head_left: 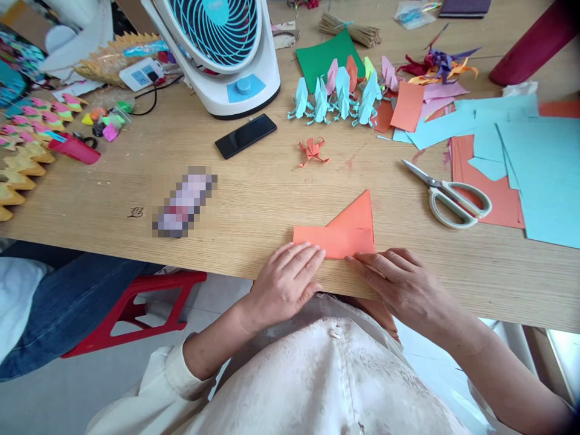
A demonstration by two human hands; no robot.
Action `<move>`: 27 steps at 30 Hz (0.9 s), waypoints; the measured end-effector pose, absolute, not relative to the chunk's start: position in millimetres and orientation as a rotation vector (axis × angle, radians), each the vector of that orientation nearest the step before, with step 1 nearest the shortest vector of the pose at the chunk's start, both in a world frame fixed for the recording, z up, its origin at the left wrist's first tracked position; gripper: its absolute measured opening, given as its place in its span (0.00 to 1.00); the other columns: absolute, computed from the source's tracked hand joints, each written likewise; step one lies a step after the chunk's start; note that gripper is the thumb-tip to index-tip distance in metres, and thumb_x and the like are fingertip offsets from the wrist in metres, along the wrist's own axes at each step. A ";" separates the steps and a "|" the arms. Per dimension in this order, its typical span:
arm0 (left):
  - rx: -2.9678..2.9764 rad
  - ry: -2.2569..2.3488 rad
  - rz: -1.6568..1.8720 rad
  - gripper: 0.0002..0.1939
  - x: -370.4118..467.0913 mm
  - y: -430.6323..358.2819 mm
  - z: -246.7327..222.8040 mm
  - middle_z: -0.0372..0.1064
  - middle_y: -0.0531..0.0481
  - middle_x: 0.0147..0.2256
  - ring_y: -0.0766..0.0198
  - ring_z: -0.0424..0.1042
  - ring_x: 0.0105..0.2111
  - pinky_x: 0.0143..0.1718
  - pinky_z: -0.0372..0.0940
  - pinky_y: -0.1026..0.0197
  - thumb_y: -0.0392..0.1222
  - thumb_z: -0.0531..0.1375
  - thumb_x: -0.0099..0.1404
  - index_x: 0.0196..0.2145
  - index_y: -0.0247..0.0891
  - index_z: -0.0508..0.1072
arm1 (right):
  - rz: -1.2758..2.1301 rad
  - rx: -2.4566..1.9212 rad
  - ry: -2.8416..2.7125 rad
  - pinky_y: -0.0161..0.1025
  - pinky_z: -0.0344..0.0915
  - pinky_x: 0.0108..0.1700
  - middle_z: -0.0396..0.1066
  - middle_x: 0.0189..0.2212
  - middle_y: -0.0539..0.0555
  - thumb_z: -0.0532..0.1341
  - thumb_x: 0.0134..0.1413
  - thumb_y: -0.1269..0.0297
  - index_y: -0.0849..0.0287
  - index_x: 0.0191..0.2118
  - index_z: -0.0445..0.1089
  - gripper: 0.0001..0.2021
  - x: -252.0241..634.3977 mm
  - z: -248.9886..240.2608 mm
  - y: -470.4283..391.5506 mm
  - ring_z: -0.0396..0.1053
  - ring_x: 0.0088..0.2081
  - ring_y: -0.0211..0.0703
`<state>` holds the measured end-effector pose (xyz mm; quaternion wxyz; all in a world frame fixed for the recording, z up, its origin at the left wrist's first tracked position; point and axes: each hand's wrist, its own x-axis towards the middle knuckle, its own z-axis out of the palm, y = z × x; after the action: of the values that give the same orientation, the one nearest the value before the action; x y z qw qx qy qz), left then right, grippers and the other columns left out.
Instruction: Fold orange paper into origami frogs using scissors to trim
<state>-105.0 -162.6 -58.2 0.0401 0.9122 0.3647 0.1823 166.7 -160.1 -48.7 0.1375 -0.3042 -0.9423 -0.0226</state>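
Note:
A sheet of orange paper [338,240], partly folded, lies flat near the table's front edge. One part of it rises to a point at the upper right, and a straight strip runs along the bottom. My left hand [290,278] rests on the strip's lower left corner, fingers stretched out and flat. At the lower right corner, the fingertips of my right hand [394,275] press on the paper's edge, with the thumb hidden beneath. Beyond the sheet sits a small folded orange paper figure [312,151]. Scissors [448,193] lie to the right.
Blue paper sheets [544,175] and orange sheets are piled at right. Several folded paper figures [342,93] stand at the back, beside a white fan [240,84]. A black phone [246,136] lies before the fan. At left, a person's leg [72,308] is near a red stool [136,311].

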 end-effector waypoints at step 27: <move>2.121 1.658 0.515 0.08 -117.5 -133.3 -44.8 0.67 0.49 0.35 0.59 0.69 0.39 0.43 0.63 0.54 0.39 0.62 0.66 0.28 0.38 0.74 | -0.005 -0.980 -2.801 0.47 0.60 0.46 0.70 0.42 0.59 0.55 0.60 0.75 0.63 0.65 0.60 0.27 165.4 -50.9 -156.5 0.65 0.40 0.51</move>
<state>-117.5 -133.3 -44.8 0.1989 0.7583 0.5929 0.1843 165.4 -156.5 -50.9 0.0870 -0.3289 -0.9403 -0.0016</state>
